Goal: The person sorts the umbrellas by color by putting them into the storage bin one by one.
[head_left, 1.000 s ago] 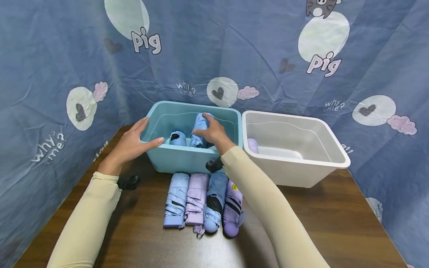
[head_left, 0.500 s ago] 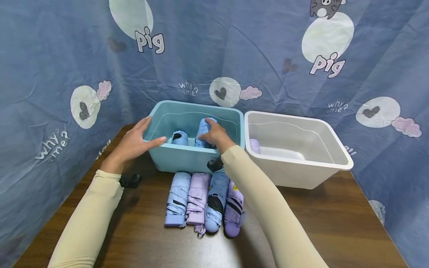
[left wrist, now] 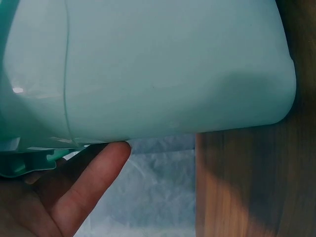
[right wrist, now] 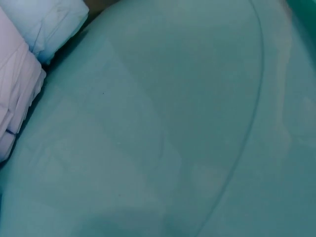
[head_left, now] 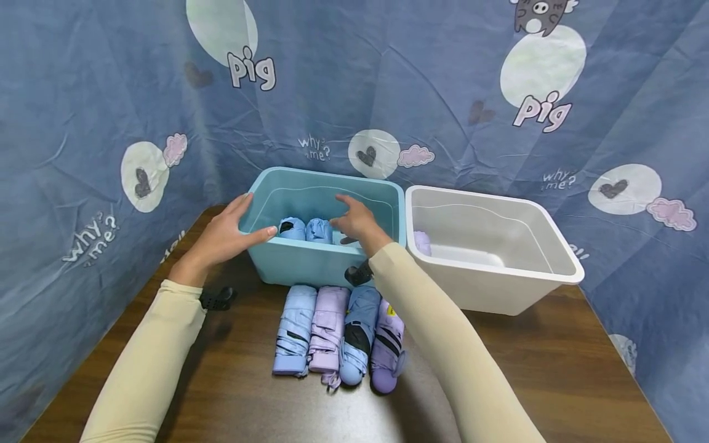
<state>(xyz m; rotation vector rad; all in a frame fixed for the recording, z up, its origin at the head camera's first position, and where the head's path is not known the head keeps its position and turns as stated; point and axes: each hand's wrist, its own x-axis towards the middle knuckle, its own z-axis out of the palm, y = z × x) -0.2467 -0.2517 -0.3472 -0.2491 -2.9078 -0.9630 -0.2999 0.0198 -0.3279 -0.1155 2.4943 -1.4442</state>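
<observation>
A folded blue umbrella (head_left: 319,231) stands in the teal bin (head_left: 310,261), right beside another blue umbrella (head_left: 292,229) with a black patch; the bin's front wall hides their lower parts. My right hand (head_left: 359,224) hovers over the bin just right of them, fingers spread and holding nothing. At the bin's left end my left hand (head_left: 224,231) rests on the rim, thumb toward the front edge. In the left wrist view a finger (left wrist: 96,180) touches the teal wall (left wrist: 173,74). The right wrist view has the bin's outer front wall (right wrist: 148,123), without the hand.
Several folded umbrellas lie in a row before the teal bin: light blue (head_left: 295,326), pink (head_left: 328,326), darker blue (head_left: 357,332) and purple (head_left: 386,351). A white bin (head_left: 487,283) stands to the right with a lilac umbrella (head_left: 422,243) inside. A patterned curtain (head_left: 454,123) hangs behind.
My right hand has lowered the blue umbrella into the teal bin and let go of it; the umbrella now stands beside the other one. My left hand has stayed at the rim.
</observation>
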